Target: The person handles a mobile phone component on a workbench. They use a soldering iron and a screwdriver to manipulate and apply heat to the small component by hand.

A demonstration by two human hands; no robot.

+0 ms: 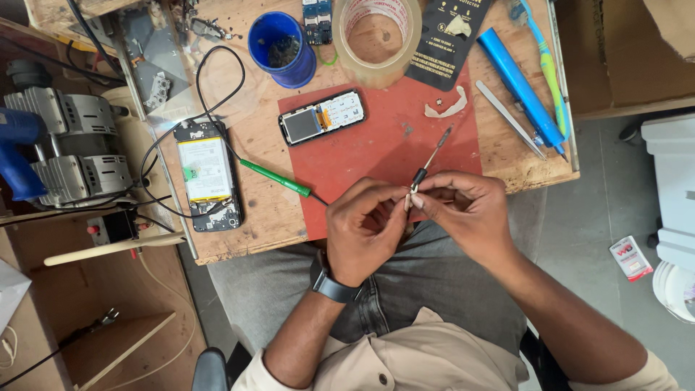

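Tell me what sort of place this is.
Probably a phone repair bench: an opened smartphone and a stripped keypad phone lie on the wooden table, while both hands hold a small screwdriver.

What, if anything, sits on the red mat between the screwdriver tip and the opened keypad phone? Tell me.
Nothing visible. The screwdriver, held by the left hand and right hand, points up over bare red mat. The keypad phone lies up-left; the white scrap lies off to the right.

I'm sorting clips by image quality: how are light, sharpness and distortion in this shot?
Head view: light is even and soft, shadows faint; the hands, left hand and right hand, and the small screwdriver are sharp; mild glare on the tape roll; the wooden table's edge bows slightly, as with a wide lens.
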